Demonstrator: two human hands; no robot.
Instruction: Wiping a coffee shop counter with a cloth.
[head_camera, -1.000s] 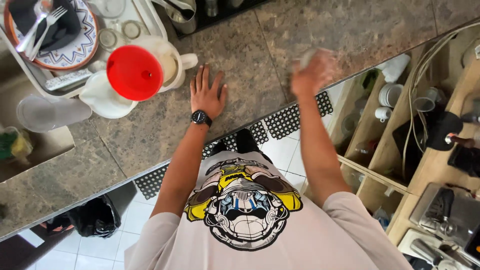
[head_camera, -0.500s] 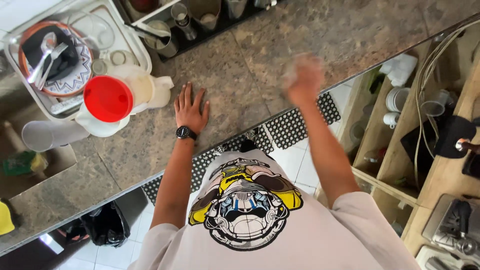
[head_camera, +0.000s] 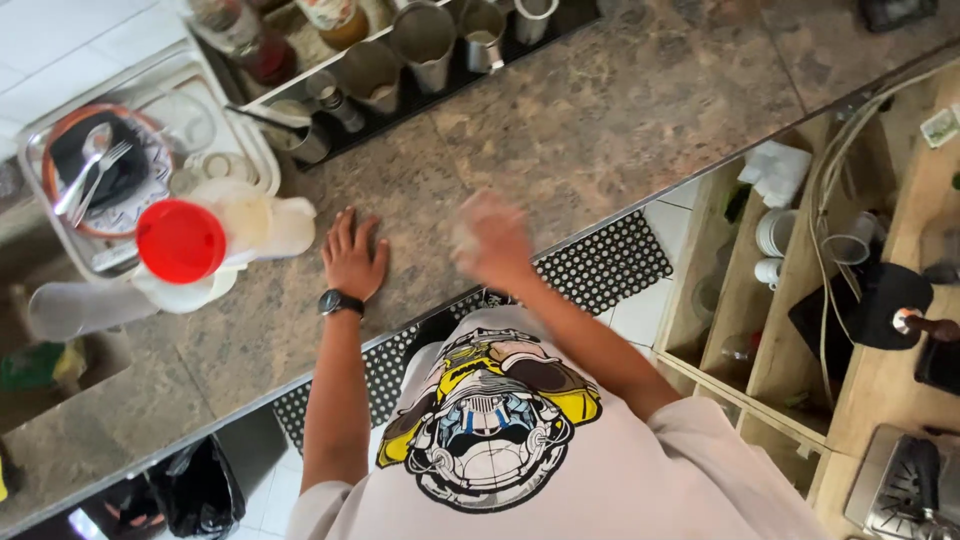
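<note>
Pale, crumpled material, probably a cloth (head_camera: 478, 225), is seen blurred under the right hand (head_camera: 492, 243); the fingers appear curled over it, though the grip cannot be told for certain through the blur. It is pressed on the mottled stone counter (head_camera: 620, 110), near the front edge. The left hand (head_camera: 352, 258) is laid flat and empty on the counter, fingers spread, a dark watch (head_camera: 340, 302) worn at the wrist. Just left of it, a white jug with a red lid (head_camera: 181, 240) is set. Behind, a tray (head_camera: 262, 150) of dishes and cutlery and a row of metal cups (head_camera: 425, 45) are kept. Wiping is judged under way: no spill is visible on the stone, so how much is left cannot be told.
</note>
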